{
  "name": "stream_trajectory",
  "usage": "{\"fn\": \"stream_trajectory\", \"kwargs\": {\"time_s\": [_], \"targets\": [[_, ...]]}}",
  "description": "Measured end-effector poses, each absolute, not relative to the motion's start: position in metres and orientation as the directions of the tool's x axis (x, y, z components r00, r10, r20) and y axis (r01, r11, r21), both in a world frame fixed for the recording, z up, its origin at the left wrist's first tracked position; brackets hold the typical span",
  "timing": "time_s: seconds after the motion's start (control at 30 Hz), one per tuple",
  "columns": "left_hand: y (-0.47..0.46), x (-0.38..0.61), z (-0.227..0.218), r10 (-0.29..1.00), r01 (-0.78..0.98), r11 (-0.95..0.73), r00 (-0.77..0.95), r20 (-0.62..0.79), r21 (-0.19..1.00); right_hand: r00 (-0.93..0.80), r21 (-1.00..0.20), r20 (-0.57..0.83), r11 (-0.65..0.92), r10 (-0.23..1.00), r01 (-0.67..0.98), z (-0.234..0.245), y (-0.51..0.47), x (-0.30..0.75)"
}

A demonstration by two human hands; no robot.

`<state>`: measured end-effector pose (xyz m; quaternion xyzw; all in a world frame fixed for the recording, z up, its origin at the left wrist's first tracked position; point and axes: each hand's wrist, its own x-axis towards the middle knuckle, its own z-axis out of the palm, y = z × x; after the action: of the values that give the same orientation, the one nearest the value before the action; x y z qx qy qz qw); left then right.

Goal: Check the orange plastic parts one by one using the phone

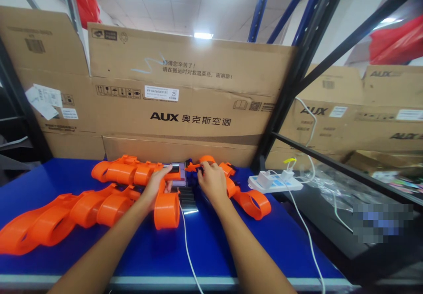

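My left hand (154, 187) is closed around an orange plastic part with a wide loop (167, 212) hanging below the fingers. Its fingertips lie by a black piece at the end of a pale block (183, 180). A short way to the right, my right hand (213, 181) has its fingers curled and pinched on a thin orange piece (192, 167) that points toward the block. Dark ribbed pieces (187, 199) lie on the table below and between the hands. More orange looped parts (254, 203) sit beside the right hand, partly hidden by it.
Chains of orange looped parts (114, 208) cover the left of the blue table (139, 254). A white cable (187, 241) runs over the front edge. At right are a power strip (276, 181) and a black frame post (280, 95). Cardboard (185, 100) walls the back.
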<state>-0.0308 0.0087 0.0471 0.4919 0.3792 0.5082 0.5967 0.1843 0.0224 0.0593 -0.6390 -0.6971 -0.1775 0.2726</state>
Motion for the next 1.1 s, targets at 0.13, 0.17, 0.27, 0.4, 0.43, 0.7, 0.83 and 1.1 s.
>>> {"fn": "stream_trajectory", "kwargs": {"time_s": [0.13,0.17,0.27,0.4,0.43,0.7,0.83,1.1], "targets": [[0.008,-0.030,0.047,0.980,-0.248,-0.005,0.190,0.053,0.969,-0.056,-0.013,0.572,0.077,0.818,0.997,0.061,0.026,0.182],[0.008,-0.030,0.047,0.979,-0.251,-0.008,0.194,0.058,0.968,-0.058,-0.005,0.565,0.074,0.823,0.997,0.061,0.027,0.182],[0.008,-0.030,0.046,0.978,-0.261,-0.012,0.199,0.066,0.965,-0.036,-0.007,0.536,0.047,0.844,0.999,0.060,0.029,0.183],[0.008,-0.031,0.046,0.979,-0.255,-0.006,0.196,0.058,0.967,-0.017,-0.007,0.526,0.024,0.850,1.000,0.060,0.029,0.183],[0.009,-0.032,0.046,0.979,-0.256,-0.006,0.196,0.058,0.967,-0.014,-0.008,0.531,0.022,0.847,1.000,0.061,0.028,0.183],[0.009,-0.033,0.050,0.983,-0.258,-0.005,0.178,0.053,0.966,-0.051,-0.092,0.595,0.132,0.802,0.987,0.065,0.024,0.185],[0.009,-0.030,0.050,0.986,-0.242,-0.029,0.153,0.068,0.970,-0.157,-0.267,0.709,0.467,0.687,0.843,0.065,0.014,0.182],[0.006,-0.022,0.041,0.975,-0.215,-0.105,0.171,0.143,0.971,-0.372,-0.355,0.743,0.799,0.556,0.485,0.064,-0.009,0.164]]}}
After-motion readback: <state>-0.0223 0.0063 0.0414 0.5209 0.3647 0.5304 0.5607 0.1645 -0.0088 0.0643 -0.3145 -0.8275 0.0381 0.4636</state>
